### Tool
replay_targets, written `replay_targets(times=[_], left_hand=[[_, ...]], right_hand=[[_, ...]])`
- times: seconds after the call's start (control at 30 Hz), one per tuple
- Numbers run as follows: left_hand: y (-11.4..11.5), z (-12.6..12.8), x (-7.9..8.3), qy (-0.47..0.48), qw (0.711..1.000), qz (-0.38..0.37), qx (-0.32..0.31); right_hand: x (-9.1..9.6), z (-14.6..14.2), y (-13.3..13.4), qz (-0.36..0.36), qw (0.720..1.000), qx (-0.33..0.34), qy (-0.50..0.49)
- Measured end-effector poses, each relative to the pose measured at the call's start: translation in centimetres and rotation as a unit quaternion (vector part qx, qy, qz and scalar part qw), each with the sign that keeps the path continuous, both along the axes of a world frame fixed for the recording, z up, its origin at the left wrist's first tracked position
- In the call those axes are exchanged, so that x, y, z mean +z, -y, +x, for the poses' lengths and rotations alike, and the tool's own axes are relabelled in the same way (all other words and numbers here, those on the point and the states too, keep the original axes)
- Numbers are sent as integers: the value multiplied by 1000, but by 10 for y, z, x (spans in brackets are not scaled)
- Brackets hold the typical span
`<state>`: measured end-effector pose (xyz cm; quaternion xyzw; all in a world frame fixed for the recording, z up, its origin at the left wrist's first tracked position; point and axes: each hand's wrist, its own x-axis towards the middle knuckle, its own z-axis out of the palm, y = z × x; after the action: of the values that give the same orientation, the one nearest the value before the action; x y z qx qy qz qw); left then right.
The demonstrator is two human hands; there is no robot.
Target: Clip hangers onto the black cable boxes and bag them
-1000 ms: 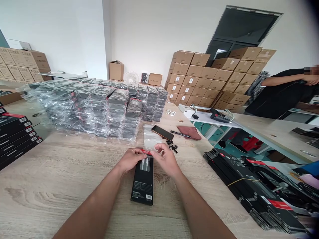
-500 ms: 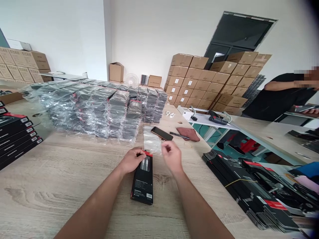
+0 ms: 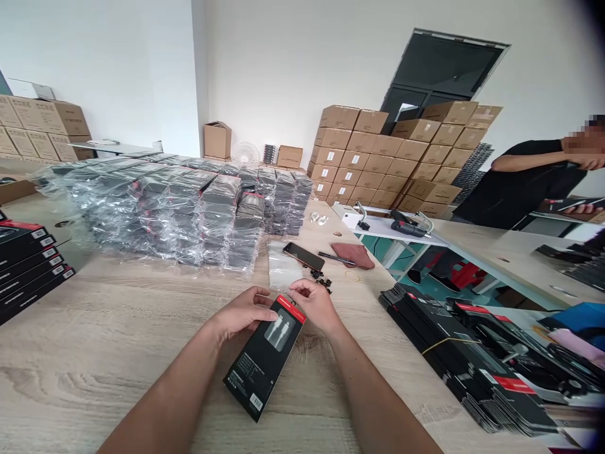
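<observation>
Two hands (image 3: 243, 312) (image 3: 316, 306) hold a tilted cable box (image 3: 265, 359).

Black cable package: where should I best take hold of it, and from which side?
Best grip the package by its long edges, from above on the near side: it is flat, and the left hand and right hand occupy its red end.

Not much to report on you, mate: your left forearm (image 3: 163, 400) and right forearm (image 3: 380, 403) are bare, tapering to slim wrists and your left hand (image 3: 243, 312) and right hand (image 3: 314, 306) (bare as well, for the record).
</observation>
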<state>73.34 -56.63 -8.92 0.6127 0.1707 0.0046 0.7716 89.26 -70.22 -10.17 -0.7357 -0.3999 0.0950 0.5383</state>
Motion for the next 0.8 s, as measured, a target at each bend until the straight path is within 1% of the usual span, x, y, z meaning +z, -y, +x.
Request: replay_targets(times=[0.07,0.13,0.27,0.4,0.47,0.53,0.67,0.8], left_hand=[[5,1,2,-2,999,35,22],[9,1,4,4,997,66,38],[15,5,0,43,987,138,75],[15,8,-6,65,966,218,123],[14,9,-8,73,956,246,144],[14,9,-7,77,953,252,152],[16,9,-3,71,953,258,144],[18,9,-1,67,952,262,144]], right_hand=[[1,-1,0,-8,1000,6,-13],[2,-3,0,-13,1000,-8,5],[5,-10,0,-36,996,-35,78],[9,-15,0,-51,983,-64,165],[10,-16,1,-54,976,-69,197],[11,-16,1,-55,972,-61,219],[11,-17,2,-65,964,-52,254],[14,-21,1,-90,951,-53,290]])
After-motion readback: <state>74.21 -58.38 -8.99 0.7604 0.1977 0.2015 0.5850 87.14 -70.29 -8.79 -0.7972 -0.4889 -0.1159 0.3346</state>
